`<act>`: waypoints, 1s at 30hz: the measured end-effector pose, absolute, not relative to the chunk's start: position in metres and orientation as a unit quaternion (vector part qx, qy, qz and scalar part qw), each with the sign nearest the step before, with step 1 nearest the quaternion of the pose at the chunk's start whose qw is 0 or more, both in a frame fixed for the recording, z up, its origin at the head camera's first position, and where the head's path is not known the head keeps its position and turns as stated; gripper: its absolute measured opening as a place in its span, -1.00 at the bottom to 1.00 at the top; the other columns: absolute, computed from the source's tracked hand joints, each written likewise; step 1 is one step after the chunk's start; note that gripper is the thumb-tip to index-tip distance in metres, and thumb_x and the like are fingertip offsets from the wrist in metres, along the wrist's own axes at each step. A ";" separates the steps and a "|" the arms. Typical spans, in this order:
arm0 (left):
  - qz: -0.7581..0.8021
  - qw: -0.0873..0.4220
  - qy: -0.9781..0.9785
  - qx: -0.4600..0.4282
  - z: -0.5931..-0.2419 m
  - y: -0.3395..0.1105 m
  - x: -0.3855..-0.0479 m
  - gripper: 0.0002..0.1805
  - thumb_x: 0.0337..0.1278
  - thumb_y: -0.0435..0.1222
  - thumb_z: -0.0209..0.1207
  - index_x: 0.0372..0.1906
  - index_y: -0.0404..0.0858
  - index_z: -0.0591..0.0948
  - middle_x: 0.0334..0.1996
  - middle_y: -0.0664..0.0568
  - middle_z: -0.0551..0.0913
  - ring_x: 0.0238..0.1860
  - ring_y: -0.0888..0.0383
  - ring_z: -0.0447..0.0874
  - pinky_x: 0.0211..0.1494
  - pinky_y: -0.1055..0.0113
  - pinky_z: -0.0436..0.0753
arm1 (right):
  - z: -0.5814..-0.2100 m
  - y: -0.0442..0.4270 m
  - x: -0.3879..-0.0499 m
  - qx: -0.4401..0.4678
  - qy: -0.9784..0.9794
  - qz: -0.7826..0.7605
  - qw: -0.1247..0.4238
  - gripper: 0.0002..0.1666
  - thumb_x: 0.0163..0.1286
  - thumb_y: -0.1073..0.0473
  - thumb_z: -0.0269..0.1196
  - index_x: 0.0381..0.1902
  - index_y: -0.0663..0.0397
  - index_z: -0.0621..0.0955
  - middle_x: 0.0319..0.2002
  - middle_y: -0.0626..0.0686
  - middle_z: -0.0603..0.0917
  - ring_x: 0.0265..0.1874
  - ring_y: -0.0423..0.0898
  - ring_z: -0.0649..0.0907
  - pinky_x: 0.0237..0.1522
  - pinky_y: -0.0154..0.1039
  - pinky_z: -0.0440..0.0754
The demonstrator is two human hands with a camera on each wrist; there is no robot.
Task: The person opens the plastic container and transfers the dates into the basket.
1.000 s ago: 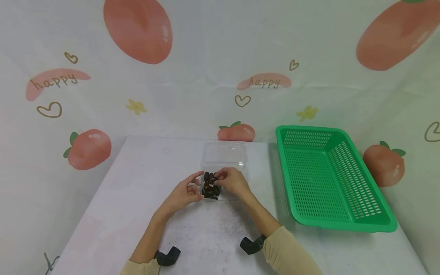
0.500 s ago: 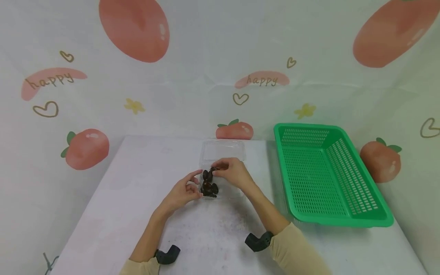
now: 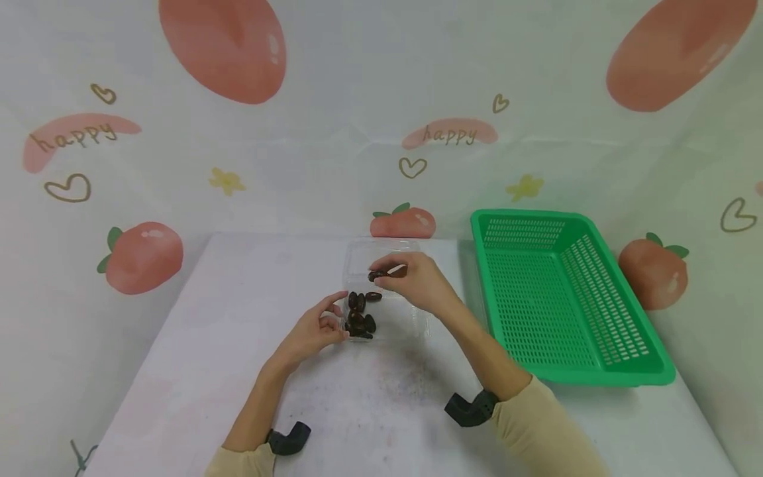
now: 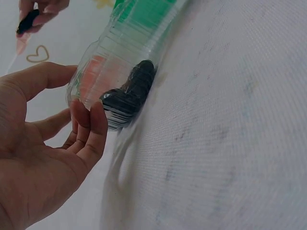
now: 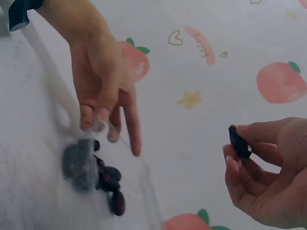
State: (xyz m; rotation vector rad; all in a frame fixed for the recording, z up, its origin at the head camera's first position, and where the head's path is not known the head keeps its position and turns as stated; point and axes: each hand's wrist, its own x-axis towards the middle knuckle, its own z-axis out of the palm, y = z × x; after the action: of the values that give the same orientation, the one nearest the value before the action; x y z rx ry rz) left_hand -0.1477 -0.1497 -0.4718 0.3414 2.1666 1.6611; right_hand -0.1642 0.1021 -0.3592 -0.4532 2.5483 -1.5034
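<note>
A clear plastic clamshell box (image 3: 408, 324) lies on the table with its lid (image 3: 384, 250) folded back. Along its left side sit several dark brown, glossy dates (image 3: 356, 317), one of them lying apart at the top (image 3: 373, 297). My left hand (image 3: 311, 331) holds the box by its left wall, with bent fingers (image 4: 98, 120) against the plastic in the left wrist view. Above the lid, my right hand (image 3: 420, 281) pinches a single date (image 5: 240, 142) between thumb and fingertips. The right wrist view shows this date lifted well off the table.
A green perforated basket (image 3: 581, 368) stands at the right of the table (image 3: 250, 278), close to my right forearm. Behind the table hangs a white cloth (image 3: 328, 132) printed with peaches and hearts. Black cuffs (image 3: 471, 409) sit on both forearms.
My right hand has risen away from the box's dates with one date between its fingers. One date now lies sideways at the top of the pile. The left hand keeps its place.
</note>
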 end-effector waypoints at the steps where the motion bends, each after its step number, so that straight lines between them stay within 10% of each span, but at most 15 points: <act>1: 0.589 0.193 0.775 0.122 -0.472 -0.150 -0.148 -0.13 0.05 -0.47 0.32 0.50 -0.18 0.25 -0.01 -0.16 0.37 -0.36 0.18 0.52 -0.27 0.40 0.49 | -0.356 0.106 -0.165 -0.156 0.851 -0.497 0.071 -0.79 0.30 0.18 0.38 -0.09 -0.03 0.75 -0.20 -0.11 0.75 -0.27 -0.18 0.73 -0.16 -0.18 0.66; 30: 0.570 0.176 0.794 0.119 -0.470 -0.144 -0.153 -0.04 -0.03 -0.40 0.45 0.51 -0.12 0.24 -0.03 -0.13 0.36 -0.44 0.19 0.43 -0.33 0.40 0.50 | -0.332 0.230 -0.202 -0.061 0.822 -0.558 0.097 -0.53 0.38 0.08 0.33 0.21 0.06 0.61 0.09 0.04 0.66 0.01 -0.07 0.65 0.16 -0.06 0.52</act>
State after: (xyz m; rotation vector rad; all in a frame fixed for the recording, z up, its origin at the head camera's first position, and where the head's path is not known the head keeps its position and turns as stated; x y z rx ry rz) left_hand -0.1526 -0.1443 -0.4702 0.3385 2.2494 1.6133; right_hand -0.2017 0.2303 -0.3317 -0.1814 2.4325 -1.6535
